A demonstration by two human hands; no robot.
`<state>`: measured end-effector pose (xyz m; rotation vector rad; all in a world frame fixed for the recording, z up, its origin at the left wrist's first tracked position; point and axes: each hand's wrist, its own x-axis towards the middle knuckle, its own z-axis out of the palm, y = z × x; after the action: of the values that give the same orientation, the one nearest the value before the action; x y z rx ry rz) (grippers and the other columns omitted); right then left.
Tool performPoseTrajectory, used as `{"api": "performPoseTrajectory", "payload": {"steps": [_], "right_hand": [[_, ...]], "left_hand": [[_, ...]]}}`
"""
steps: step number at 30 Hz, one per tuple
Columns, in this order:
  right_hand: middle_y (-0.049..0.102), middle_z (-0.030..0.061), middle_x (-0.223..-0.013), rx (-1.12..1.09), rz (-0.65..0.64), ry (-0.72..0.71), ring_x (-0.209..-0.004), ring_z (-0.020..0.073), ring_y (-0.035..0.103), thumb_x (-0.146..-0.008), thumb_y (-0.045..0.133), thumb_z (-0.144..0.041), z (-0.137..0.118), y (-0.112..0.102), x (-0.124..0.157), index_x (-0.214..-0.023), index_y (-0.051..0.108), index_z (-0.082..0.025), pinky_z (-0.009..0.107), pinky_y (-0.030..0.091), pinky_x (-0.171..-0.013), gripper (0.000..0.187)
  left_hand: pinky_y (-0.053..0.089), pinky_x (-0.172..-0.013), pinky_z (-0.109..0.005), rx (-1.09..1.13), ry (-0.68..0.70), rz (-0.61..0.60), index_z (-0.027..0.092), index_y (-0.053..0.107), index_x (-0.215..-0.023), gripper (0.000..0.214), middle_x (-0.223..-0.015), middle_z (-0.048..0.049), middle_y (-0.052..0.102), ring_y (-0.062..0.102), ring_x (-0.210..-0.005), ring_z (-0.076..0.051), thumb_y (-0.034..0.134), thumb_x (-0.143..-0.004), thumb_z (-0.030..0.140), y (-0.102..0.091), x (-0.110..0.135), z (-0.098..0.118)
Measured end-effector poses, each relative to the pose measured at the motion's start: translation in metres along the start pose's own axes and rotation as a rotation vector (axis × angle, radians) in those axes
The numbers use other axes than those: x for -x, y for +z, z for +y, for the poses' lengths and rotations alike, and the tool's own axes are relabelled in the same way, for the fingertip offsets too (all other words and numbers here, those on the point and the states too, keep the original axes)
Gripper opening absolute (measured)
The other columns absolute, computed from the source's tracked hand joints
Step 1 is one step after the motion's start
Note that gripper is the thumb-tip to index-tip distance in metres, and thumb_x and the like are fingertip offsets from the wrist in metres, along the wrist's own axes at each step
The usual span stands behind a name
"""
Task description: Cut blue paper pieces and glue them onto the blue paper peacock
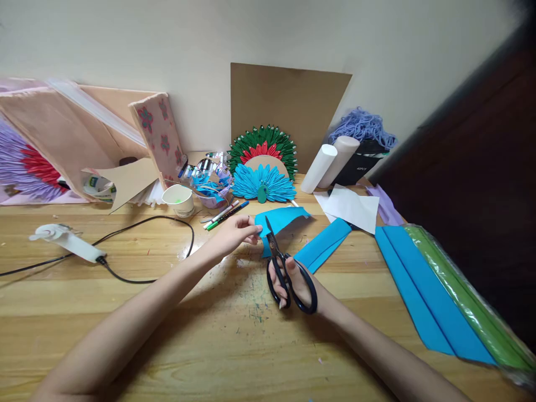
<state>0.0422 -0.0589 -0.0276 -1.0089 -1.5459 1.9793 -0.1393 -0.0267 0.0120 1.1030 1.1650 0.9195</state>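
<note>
A broad wooden table point(234, 357) shows light, yellowish boards with visible grain and a patch of small dark marks on its top. Behind the table rises a plain, pale greyish wall point(176, 33). To the right of the table stands a dark brown surface point(469, 139), too blurred to tell whether it is a door or furniture. Soft light falls on both table and wall.

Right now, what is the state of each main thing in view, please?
Scissors, in right hand, exact opening unclear
Blue paper, pinched in left hand
White corded tool, lying down
Paper cup, upright, open
Green pack, wrapped in clear plastic
Loose markers, lying down
Cardboard sheet, upright
White roll, tilted
</note>
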Motion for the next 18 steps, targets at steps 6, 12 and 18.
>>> {"api": "performPoseTrajectory", "payload": {"steps": [6,12,18], "right_hand": [[0.041,-0.0065,-0.043,0.063,-0.043,-0.056,-0.033,0.007,0.04,-0.059,0.033,-0.087,0.007,-0.01,0.003,-0.071,0.046,-0.017,0.019,0.037,-0.035,0.073],[0.046,-0.0044,-0.048,0.017,-0.126,-0.068,-0.038,0.0092,0.046,-0.058,0.022,-0.089,0.009,-0.012,0.004,-0.076,0.049,-0.016,0.023,0.043,-0.041,0.08],[0.046,-0.0048,-0.047,-0.012,-0.116,-0.073,-0.037,0.0093,0.046,-0.059,0.021,-0.089,0.015,-0.011,0.002,-0.076,0.048,-0.016,0.023,0.042,-0.04,0.079]], "left_hand": [[0.044,-0.066,-0.027,-0.025,0.015,-0.011,0.014,0.052,-0.065,0.021,-0.058,0.0014,0.056,0.055,-0.059,-0.011,0.063,-0.068,0.032,-0.001,0.002,0.002],[0.039,-0.062,-0.025,-0.181,0.156,0.004,0.014,0.052,-0.069,0.016,-0.06,0.003,0.051,0.05,-0.058,-0.011,0.056,-0.073,0.029,0.0,0.002,0.001],[0.038,-0.062,-0.024,-0.228,0.195,-0.024,0.015,0.052,-0.072,0.013,-0.063,0.0034,0.051,0.049,-0.06,-0.01,0.055,-0.075,0.027,-0.001,0.003,-0.002]]}}
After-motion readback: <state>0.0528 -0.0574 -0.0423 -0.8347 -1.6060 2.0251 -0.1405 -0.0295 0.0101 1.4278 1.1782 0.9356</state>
